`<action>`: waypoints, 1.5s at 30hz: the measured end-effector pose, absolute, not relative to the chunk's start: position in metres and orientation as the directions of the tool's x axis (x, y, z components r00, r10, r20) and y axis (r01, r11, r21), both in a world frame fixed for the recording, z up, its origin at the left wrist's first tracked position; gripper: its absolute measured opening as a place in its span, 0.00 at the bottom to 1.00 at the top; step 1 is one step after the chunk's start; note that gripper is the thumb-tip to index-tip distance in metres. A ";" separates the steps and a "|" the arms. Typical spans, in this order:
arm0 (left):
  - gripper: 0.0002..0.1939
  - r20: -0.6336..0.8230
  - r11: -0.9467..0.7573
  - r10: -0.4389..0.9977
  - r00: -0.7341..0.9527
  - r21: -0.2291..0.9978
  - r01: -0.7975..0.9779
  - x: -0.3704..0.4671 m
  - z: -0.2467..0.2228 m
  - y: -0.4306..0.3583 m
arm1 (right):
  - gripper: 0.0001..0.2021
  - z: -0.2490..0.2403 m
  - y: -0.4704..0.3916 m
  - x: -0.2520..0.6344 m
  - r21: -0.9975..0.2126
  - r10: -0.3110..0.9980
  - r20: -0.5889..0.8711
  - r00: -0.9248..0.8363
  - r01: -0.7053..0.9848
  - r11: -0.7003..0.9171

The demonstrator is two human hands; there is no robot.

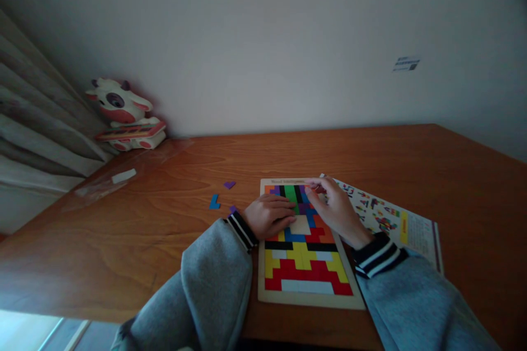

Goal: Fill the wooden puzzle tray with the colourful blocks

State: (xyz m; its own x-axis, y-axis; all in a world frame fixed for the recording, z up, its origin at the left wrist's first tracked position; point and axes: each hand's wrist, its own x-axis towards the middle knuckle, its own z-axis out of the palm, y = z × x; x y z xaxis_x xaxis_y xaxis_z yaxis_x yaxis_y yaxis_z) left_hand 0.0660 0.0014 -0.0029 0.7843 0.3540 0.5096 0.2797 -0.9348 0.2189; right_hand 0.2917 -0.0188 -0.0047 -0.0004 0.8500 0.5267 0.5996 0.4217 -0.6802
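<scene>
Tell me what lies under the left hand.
The left hand covers part of the puzzle board. Colored pieces show beside it; whatever is directly beneath is hidden.

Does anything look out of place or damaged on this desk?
Nothing looks spilled or damaged. Three loose pieces, an L-shaped blue piece and two purple pieces, lie outside the puzzle board, which has a bare gap mid-pattern. The printed sheet beside it sits askew.

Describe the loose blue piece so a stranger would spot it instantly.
On the brown table, find the puzzle board and look left of it. Small loose pieces lie there: the L-shaped blue piece stands out by colour from its purple neighbours.
</scene>
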 end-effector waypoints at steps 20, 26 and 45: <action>0.17 0.480 -0.698 0.660 0.578 0.104 0.709 -0.086 -0.004 0.046 | 0.11 -0.008 -0.023 0.292 -0.473 0.815 0.478 -0.329 0.685 0.554; 0.23 0.412 -0.577 0.783 0.466 0.200 0.792 -0.085 -0.015 0.051 | 0.10 -0.007 -0.023 0.292 -0.510 0.827 0.485 -0.283 0.677 0.531; 0.14 0.554 -0.774 0.600 0.577 0.221 0.593 -0.058 -0.012 0.041 | 0.09 -0.001 -0.023 0.290 -0.583 0.819 0.539 -0.198 0.614 0.532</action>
State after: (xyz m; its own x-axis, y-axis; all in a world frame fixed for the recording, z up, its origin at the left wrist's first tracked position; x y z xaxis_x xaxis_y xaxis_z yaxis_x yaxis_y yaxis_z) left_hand -0.0576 0.0409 -0.0115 0.5769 0.6002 0.5540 0.5931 -0.7742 0.2211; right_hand 0.2904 -0.0231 -0.0011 -0.1975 0.8191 0.5386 0.6142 0.5316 -0.5832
